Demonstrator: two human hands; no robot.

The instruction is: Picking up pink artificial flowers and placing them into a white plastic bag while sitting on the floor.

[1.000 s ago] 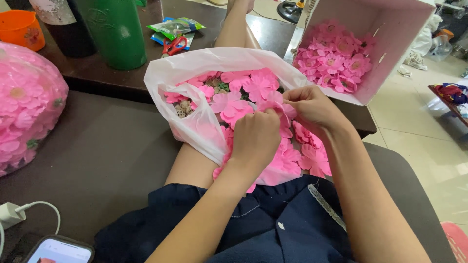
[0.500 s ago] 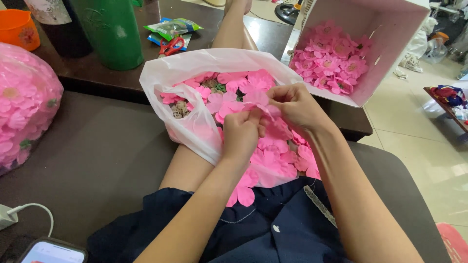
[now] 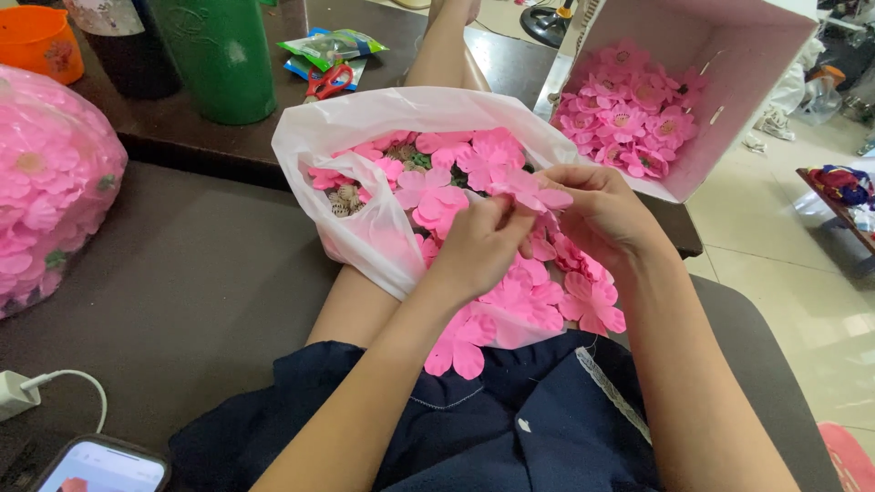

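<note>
A white plastic bag (image 3: 365, 137) full of loose pink fabric petals lies open on my lap. Over its right side my left hand (image 3: 478, 246) and my right hand (image 3: 597, 214) meet, both pinching one pink fabric petal piece (image 3: 529, 191) between fingertips. More pink petals (image 3: 538, 301) spill out of the bag onto my dark blue clothing. A few small green and beige bits lie among the petals in the bag.
A pink-lined cardboard box (image 3: 729, 91) of finished pink flowers stands tilted at upper right. A clear bag of pink flowers (image 3: 46, 191) bulges at left. Green container (image 3: 223, 55), orange cup (image 3: 36, 41), red scissors (image 3: 328, 82) sit on the dark table; phone (image 3: 96, 469) and charger (image 3: 18, 392) at lower left.
Both hands have stayed together over the bag, working the same petal piece; they lifted slightly and the fingers shifted their pinch. The view has moved a little.
</note>
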